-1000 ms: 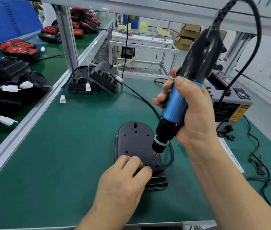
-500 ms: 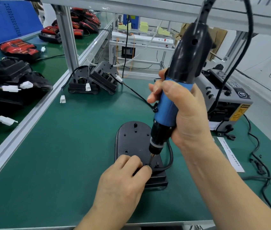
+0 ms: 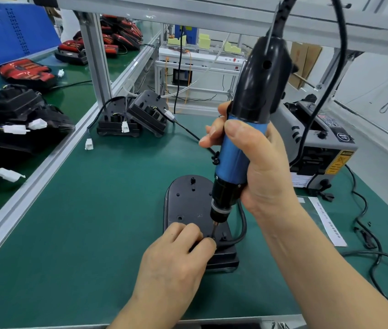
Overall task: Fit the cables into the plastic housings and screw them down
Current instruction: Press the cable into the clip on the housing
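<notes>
Firmly, right hand (image 3: 267,172) grips electric screwdriver (image 3: 236,155), bit on black plastic housing (image 3: 183,200); left hand (image 3: 176,262) curls at six o'clock, grasp hidden.

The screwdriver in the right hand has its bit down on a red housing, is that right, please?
Not quite: the head view shows the housing is black, not red. The screwdriver in the right hand does have its bit down on it.
</notes>
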A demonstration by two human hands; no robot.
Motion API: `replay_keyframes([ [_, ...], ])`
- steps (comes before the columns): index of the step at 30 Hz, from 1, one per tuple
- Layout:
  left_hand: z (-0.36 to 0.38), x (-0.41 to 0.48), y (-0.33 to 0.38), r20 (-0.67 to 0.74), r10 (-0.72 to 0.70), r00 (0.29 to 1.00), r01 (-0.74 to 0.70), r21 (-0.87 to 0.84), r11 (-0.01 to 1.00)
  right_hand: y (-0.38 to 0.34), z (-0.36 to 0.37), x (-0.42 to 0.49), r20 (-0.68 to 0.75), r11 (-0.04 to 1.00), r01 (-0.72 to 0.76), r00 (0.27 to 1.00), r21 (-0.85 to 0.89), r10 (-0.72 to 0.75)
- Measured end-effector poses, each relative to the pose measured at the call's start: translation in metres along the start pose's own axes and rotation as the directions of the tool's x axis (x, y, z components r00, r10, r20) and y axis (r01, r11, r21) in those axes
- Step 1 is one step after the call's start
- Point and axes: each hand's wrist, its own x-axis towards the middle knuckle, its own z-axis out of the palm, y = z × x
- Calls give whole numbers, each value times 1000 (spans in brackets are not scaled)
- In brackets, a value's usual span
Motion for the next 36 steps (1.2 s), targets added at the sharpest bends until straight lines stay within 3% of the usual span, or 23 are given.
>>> replay_keyframes([
  [9, 5, -2, -3, -12, 3, 1000, -3, 1, 1000, -1, 1, 3, 5, 997, -67, 998, 35, 67],
  [18, 10, -6, -5, -52, 25, 998, -25, -1, 1000, 2, 4, 3, 24, 998, -43, 999, -34, 44],
  [23, 8, -6, -5, -25, 24, 999, -24, -15, 1000, -2, 0, 4, 23, 998, -30, 999, 63, 29],
  [27, 6, -5, -4, -10, 15, 1000, -16, -25, 1000, -17, -19, 7, -156, 980, -5, 987, 199, 37],
  [30, 4, -3, -3, -18, 22, 1000, -22, -26, 999, -35, -50, 3, -344, 978, 17, 937, 207, 57],
  [36, 4, -1, -3, -44, 22, 999, -24, -51, 998, -46, -116, -25, -700, 984, -84, 693, 160, 173],
])
